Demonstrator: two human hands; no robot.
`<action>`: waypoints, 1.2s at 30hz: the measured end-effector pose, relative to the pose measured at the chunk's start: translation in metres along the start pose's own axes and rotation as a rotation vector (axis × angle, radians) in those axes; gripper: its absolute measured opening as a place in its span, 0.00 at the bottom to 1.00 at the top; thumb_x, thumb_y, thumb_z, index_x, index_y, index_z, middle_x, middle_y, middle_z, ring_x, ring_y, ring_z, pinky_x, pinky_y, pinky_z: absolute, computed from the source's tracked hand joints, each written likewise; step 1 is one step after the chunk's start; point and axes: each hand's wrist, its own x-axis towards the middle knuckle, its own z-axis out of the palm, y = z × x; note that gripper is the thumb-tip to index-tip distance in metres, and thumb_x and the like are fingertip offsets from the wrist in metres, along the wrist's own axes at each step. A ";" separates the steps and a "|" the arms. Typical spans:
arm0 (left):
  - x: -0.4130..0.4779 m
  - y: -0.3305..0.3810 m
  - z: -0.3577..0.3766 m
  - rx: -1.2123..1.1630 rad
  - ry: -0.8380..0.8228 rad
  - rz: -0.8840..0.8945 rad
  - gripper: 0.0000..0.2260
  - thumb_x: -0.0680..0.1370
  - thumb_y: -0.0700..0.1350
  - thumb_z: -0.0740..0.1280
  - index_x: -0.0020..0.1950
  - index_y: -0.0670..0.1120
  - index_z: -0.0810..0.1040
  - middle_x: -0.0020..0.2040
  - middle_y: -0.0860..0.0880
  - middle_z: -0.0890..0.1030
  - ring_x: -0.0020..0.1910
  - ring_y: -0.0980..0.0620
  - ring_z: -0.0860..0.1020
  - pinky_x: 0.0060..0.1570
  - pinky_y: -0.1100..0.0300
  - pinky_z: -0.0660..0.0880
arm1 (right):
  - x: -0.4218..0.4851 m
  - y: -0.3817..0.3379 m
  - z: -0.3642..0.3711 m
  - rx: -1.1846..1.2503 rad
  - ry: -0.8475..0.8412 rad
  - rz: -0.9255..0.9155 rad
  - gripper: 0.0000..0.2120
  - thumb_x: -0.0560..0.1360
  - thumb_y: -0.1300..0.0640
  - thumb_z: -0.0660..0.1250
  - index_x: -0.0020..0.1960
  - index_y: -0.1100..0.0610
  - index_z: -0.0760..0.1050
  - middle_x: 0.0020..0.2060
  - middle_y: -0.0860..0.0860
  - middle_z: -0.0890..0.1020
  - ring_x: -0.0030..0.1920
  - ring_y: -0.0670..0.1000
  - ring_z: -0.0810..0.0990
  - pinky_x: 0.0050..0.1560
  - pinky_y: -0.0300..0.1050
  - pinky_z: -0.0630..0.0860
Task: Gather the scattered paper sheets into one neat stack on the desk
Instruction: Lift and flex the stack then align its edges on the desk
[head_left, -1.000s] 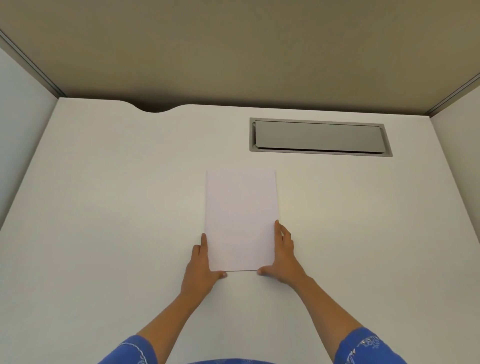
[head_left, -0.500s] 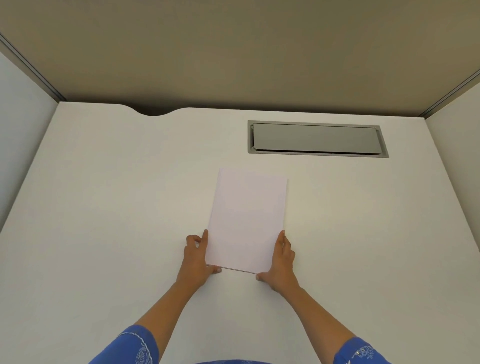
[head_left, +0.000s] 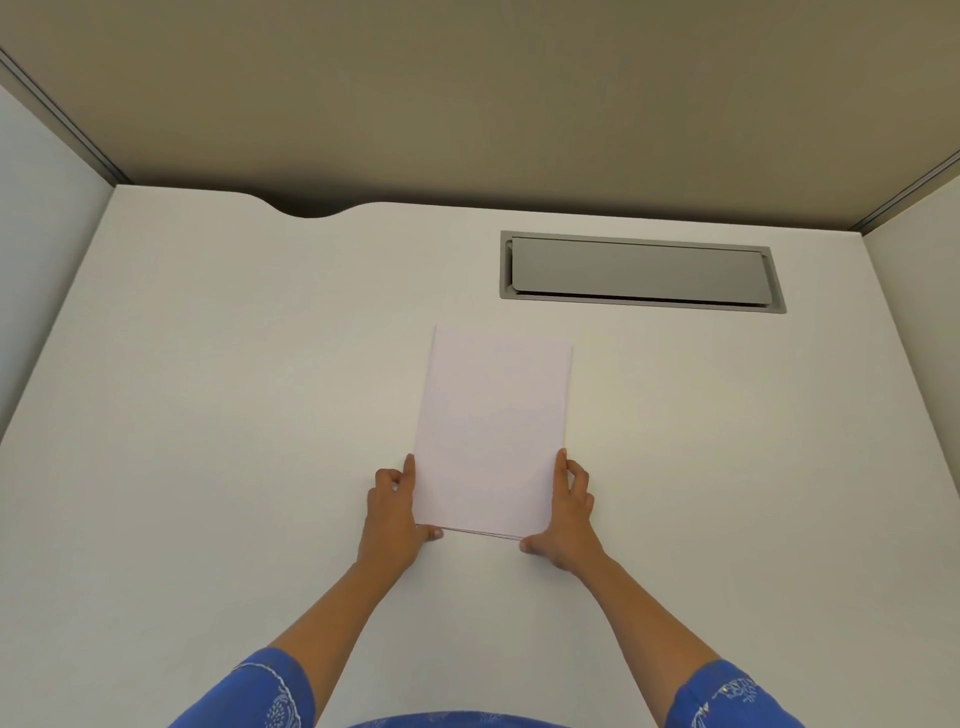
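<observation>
A stack of white paper sheets (head_left: 493, 426) is in the middle of the white desk (head_left: 208, 415), its long side running away from me and turned slightly clockwise. My left hand (head_left: 392, 512) grips the stack's near left corner, thumb under the front edge. My right hand (head_left: 566, 512) holds the near right corner the same way. The near edge looks raised a little off the desk and shows several sheet edges. No loose sheets lie elsewhere.
A grey cable hatch (head_left: 641, 273) is set into the desk at the back right. A curved cutout (head_left: 306, 208) notches the back edge. White partition walls (head_left: 41, 249) close in the left and right sides.
The stack has turned slightly clockwise and its near edge has lifted. Both hands have curled around the near corners instead of lying flat beside them.
</observation>
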 end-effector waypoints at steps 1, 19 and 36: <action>0.000 0.000 0.001 -0.008 0.002 -0.008 0.50 0.68 0.48 0.77 0.79 0.48 0.47 0.67 0.47 0.60 0.65 0.47 0.64 0.62 0.57 0.68 | 0.000 0.000 -0.001 -0.007 -0.005 0.000 0.65 0.60 0.59 0.79 0.77 0.48 0.31 0.71 0.44 0.45 0.68 0.56 0.56 0.62 0.48 0.70; 0.010 -0.010 -0.011 -0.059 -0.095 0.013 0.49 0.66 0.37 0.77 0.78 0.52 0.50 0.59 0.51 0.65 0.49 0.48 0.75 0.53 0.52 0.77 | 0.007 0.010 -0.013 -0.104 -0.002 -0.070 0.57 0.66 0.66 0.75 0.78 0.52 0.37 0.74 0.47 0.49 0.71 0.54 0.59 0.62 0.47 0.72; 0.010 -0.012 -0.011 -0.047 -0.112 0.013 0.49 0.69 0.35 0.75 0.79 0.52 0.47 0.58 0.51 0.64 0.50 0.49 0.74 0.54 0.56 0.76 | 0.008 0.008 -0.003 -0.187 0.044 -0.037 0.50 0.68 0.70 0.70 0.79 0.53 0.42 0.68 0.49 0.59 0.60 0.54 0.65 0.57 0.47 0.75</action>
